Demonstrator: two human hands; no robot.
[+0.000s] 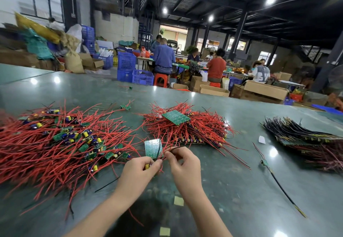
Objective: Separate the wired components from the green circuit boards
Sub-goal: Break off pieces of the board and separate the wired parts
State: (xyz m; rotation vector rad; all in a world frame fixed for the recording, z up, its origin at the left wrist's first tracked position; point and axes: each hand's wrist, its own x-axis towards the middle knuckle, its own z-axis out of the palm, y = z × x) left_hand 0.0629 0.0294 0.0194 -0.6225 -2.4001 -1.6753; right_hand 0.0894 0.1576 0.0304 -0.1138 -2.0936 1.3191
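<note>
We are pinching a green panel point(153, 148) and its wired component between both hands, left hand point(138, 170) and right hand point(182, 164), near the surface's point(241, 190) centre, judging many separated pieces point(61, 140) left and stacked panels point(187, 125) remaining beyond.

1 wide-angle head camera looks forward and down from close above the green worktop point(241, 190), taking in both forearms and the workshop hall beyond.

Far left: blue crates point(126, 61), cardboard box point(92, 62)
Far centre: seated workers point(164, 56), red stool point(160, 79)
Near table: paper scraps point(178, 201)
</note>
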